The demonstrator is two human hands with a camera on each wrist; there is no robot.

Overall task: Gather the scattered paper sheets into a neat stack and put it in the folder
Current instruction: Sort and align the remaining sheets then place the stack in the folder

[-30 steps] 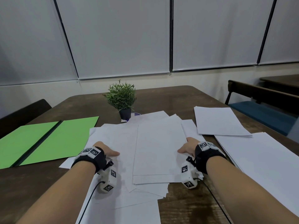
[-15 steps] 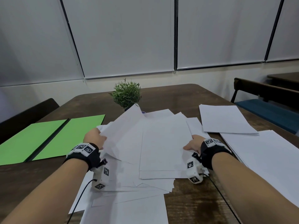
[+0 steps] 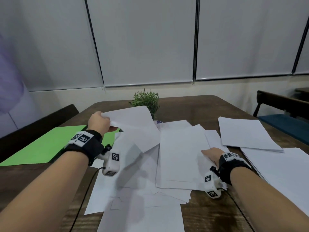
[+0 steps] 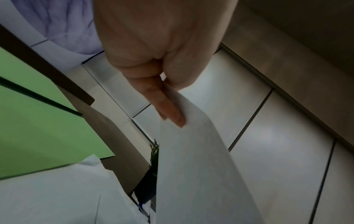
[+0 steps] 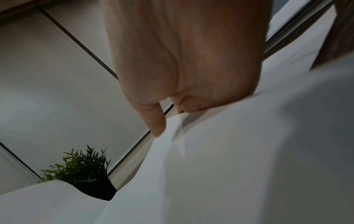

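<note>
White paper sheets (image 3: 180, 154) lie scattered and overlapping in the middle of the brown table (image 3: 192, 108). My left hand (image 3: 98, 122) pinches the corner of one sheet (image 3: 133, 124) and holds it lifted and bent above the pile's left side; in the left wrist view the thumb and fingers of my left hand (image 4: 172, 106) clamp that sheet (image 4: 191, 166). At the pile's right edge my right hand (image 3: 211, 154) holds sheets, thumb on top, as the right wrist view shows of my right hand (image 5: 172, 118) on the paper (image 5: 229, 166). The open green folder (image 3: 41, 146) lies flat at the left.
A small potted plant (image 3: 147, 101) stands behind the pile. More loose sheets (image 3: 245, 133) and a further sheet (image 3: 284, 173) lie at the right. A dark chair (image 3: 284, 106) stands at the right, another chair back (image 3: 33, 129) at the left.
My left hand has taken a sheet from the pile's left side and raised it up and away. The right hand has stayed at the pile's right edge.
</note>
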